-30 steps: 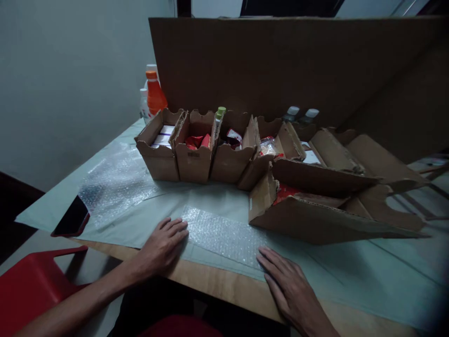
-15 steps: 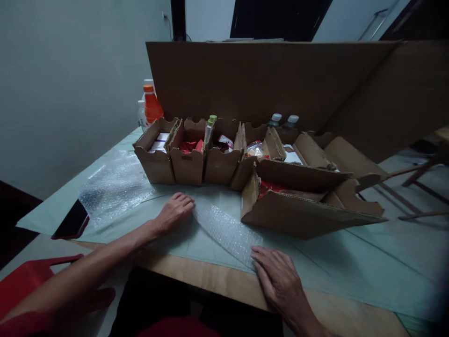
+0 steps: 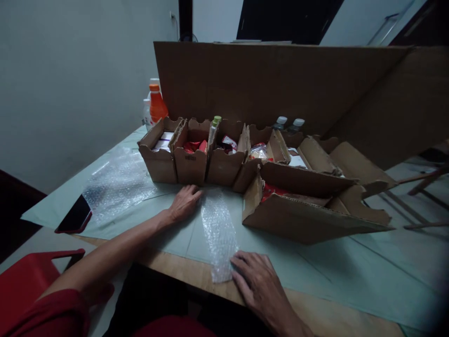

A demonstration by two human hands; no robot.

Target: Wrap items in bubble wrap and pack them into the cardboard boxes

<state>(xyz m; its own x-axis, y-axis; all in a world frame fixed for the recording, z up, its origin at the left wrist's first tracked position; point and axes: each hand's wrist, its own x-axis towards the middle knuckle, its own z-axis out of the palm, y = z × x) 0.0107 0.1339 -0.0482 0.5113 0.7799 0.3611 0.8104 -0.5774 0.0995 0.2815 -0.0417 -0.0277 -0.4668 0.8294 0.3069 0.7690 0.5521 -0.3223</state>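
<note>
A narrow strip of bubble wrap (image 3: 219, 229) lies on the green table cover, running from the box row toward the table's front edge. My left hand (image 3: 185, 202) is closed at its far end, fingers bent over the corner. At the near end my right hand (image 3: 257, 281) has its thumb and fingers on the right edge, close together as in a pinch; the fingertips partly cover the wrap. A larger sheet of bubble wrap (image 3: 121, 185) is spread on the table to the left of my left hand.
Open cardboard boxes (image 3: 224, 171) with packets inside stand in a row ahead. A wider cardboard box (image 3: 308, 222) juts forward on the right. Behind are an orange bottle (image 3: 158, 107) and a tall cardboard panel (image 3: 273, 84). A dark phone (image 3: 74, 215) lies at left, above a red stool (image 3: 28, 285).
The strip has turned from slanting rightward to pointing nearly straight at me. My right hand has moved left and nearer with its near end; my left hand has shifted slightly forward and right.
</note>
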